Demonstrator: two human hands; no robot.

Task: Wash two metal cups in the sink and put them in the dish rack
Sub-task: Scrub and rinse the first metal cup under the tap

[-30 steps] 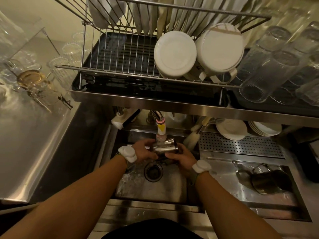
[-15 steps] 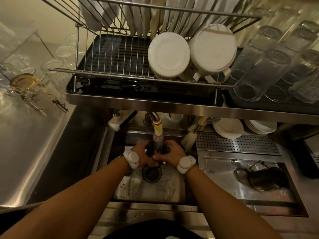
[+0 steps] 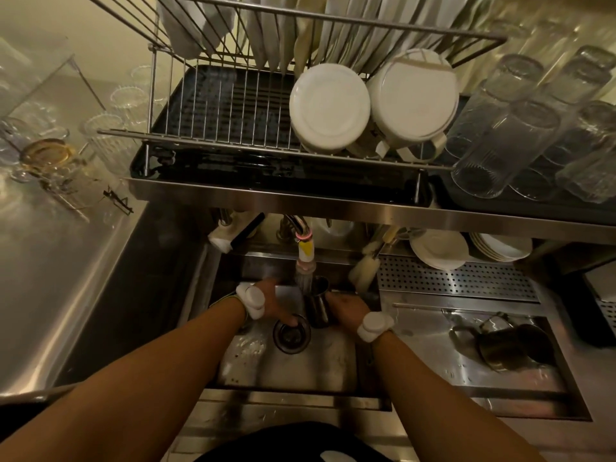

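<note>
A metal cup [image 3: 318,303] stands upright in the sink [image 3: 286,365] under the running tap [image 3: 305,251]. My right hand [image 3: 345,308] grips its right side. My left hand [image 3: 276,303] is off the cup, fingers spread and pointing down at the drain [image 3: 291,335]. A second metal cup [image 3: 510,345] with a handle lies on its side on the draining board at the right. The wire dish rack [image 3: 233,108] sits on the shelf above the sink, its left half bare.
Two white lidded containers [image 3: 373,101] and upright plates fill the rack's right and back. Glasses [image 3: 520,135] lie stacked at the right. Saucers [image 3: 440,250] and a brush [image 3: 365,268] sit behind the sink. More glassware [image 3: 46,155] stands on the left counter.
The cup went from being held tilted in both hands to standing upright under the water. My left hand let go and dropped toward the drain; my right keeps hold.
</note>
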